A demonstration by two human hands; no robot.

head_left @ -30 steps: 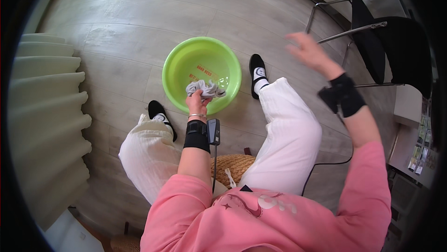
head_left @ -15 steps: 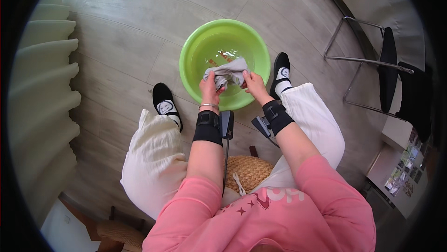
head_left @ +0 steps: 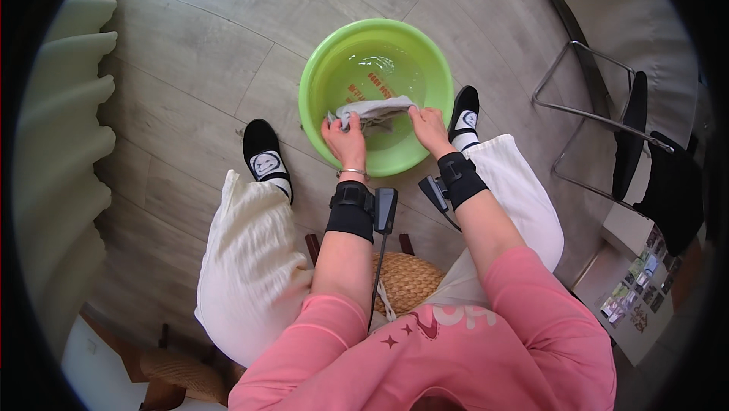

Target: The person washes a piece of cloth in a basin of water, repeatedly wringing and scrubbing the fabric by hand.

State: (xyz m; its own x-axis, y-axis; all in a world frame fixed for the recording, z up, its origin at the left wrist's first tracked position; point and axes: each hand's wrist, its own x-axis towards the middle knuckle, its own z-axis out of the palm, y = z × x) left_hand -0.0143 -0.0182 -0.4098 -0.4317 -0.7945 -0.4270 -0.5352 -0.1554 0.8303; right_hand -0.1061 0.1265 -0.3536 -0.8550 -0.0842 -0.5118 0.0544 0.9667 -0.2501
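Note:
A light grey cloth (head_left: 377, 110) stretches between my two hands, above the water in a bright green basin (head_left: 313, 118). My left hand (head_left: 346, 140) grips the bunched left end of it, near the basin's front left side. At the other end, my right hand (head_left: 430, 129) pinches the cloth's corner, close to the right rim. The cloth sags a little in the middle and looks wet. Clear water covers the basin's bottom, where orange print shows through.
My feet in black slippers flank the basin, the left one (head_left: 266, 156) and the right one (head_left: 465, 113). A woven seat (head_left: 406, 282) is beneath me. Pale curtains (head_left: 68, 145) hang at left. A metal-framed chair (head_left: 632, 126) and a small white table (head_left: 645, 320) stand at right.
My right hand has moved outward to the right, drawing the cloth out longer and flatter between my hands. The whole view has shifted slightly.

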